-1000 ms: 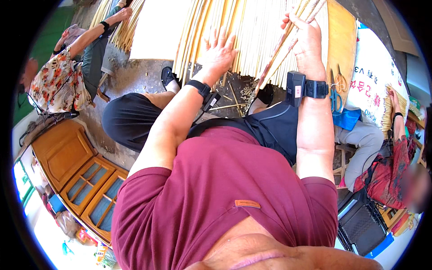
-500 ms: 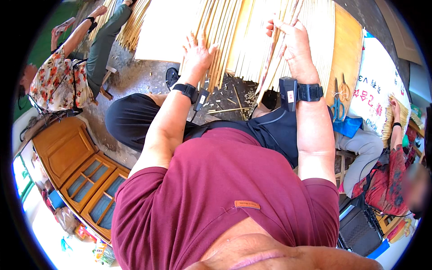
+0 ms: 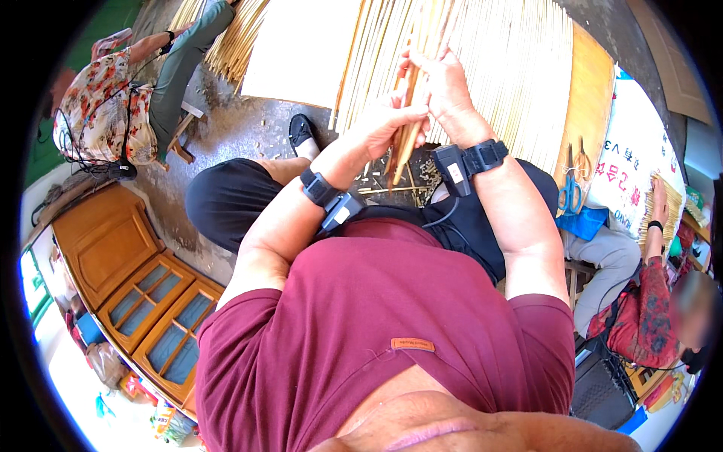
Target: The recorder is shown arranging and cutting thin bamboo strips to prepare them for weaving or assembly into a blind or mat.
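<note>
Both hands hold one small bundle of thin reed sticks (image 3: pixel 407 147) in front of my lap, its ends pointing toward me. My right hand (image 3: pixel 446 87) is closed around the upper part. Lower down, my left hand (image 3: pixel 382 126) wraps the bundle from the left side. Beyond them, a row of pale reed sticks (image 3: pixel 512 75) lies side by side on a board, their near ends roughly level. To the right of that row the bare tan board (image 3: pixel 591 83) shows. Straps with small boxes sit on both wrists.
Blue-handled scissors (image 3: pixel 570 192) and a tan-handled pair lie at the board's right edge, beside a white printed sack (image 3: pixel 629 151). Cut stick scraps (image 3: pixel 422 181) litter the floor. A person in a floral top (image 3: pixel 105 113) sits left; another in red (image 3: pixel 640 316) handles sticks at right.
My left hand has come off the laid sticks, moved right and closed on the bundle. My right hand has shifted left and slightly nearer with the sticks.
</note>
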{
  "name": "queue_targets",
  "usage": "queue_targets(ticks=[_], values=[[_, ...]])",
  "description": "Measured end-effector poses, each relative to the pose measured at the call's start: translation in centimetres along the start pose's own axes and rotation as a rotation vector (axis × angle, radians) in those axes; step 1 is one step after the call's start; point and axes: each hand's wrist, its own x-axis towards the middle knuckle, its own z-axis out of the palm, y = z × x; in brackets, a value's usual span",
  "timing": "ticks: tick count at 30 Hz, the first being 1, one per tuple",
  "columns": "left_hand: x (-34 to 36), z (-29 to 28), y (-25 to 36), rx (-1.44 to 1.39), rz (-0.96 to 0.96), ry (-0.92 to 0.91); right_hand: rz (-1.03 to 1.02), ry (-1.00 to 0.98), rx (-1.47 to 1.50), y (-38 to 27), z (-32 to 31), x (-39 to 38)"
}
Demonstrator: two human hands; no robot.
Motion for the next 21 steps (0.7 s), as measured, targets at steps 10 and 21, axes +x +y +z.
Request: queue_targets(ticks=[10, 21], values=[[-2.2, -15.8, 8.1, 0.999, 0.125, 1.038, -0.156, -0.107, -1.458, 1.4, -4.9, 3.6], [-0.7, -18.4, 2.8, 2.074, 0.08, 1.212, -0.046, -0.097, -1.868, 2.2, -4.7, 4.2]])
